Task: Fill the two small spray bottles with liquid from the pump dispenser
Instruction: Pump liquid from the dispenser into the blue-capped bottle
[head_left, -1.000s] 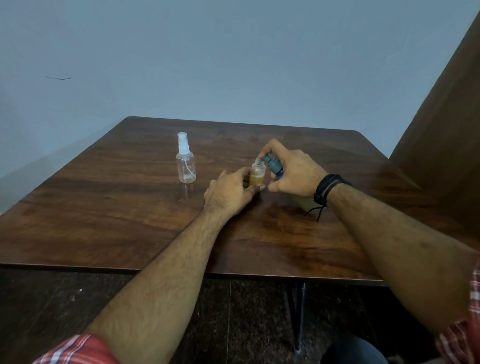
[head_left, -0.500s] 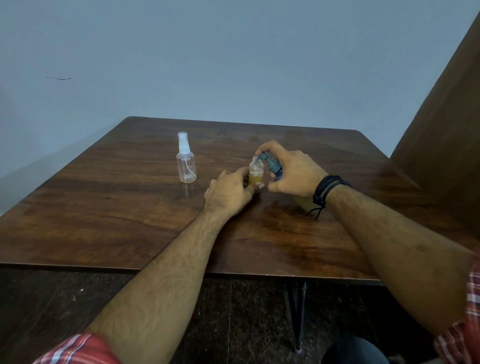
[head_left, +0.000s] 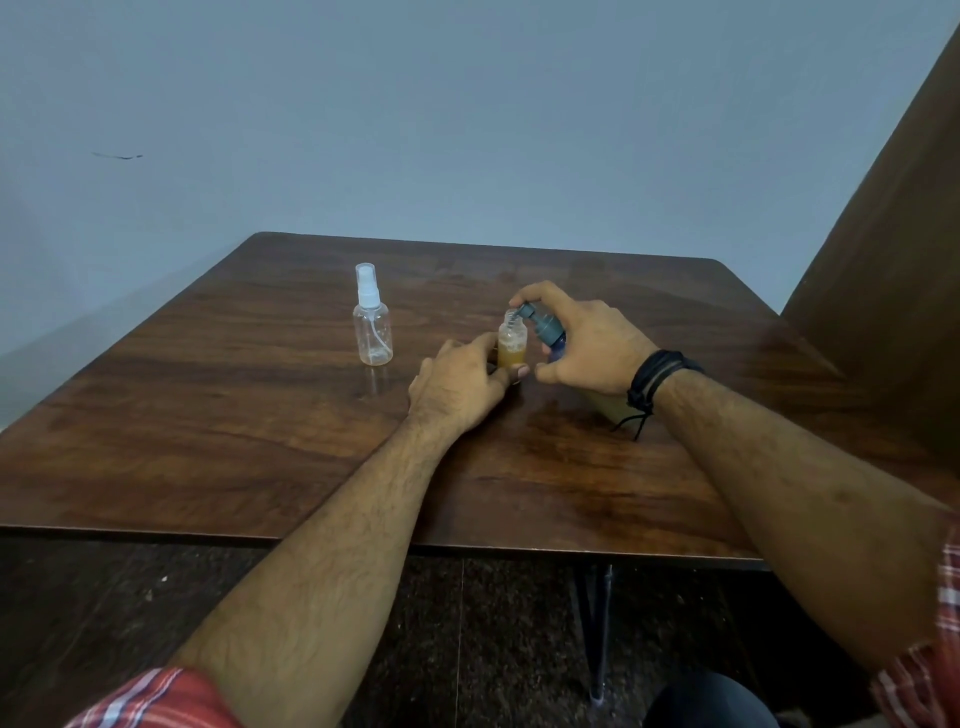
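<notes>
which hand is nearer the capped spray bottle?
Left. The left hand holds the open small bottle, just right of the capped spray bottle; the right hand works the pump dispenser farther right.

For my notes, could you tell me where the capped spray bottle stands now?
The capped spray bottle stands upright on the wooden table, left of both hands and apart from them.

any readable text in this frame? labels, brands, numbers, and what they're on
None readable.
Capped spray bottle: clear, no label visible.
Open small bottle with amber liquid, steadied by the left hand: no print visible.
Pump dispenser: body mostly hidden by the right hand; any label cannot be seen.
Table and wall: no signs, only a dark mark on the wall.
</notes>
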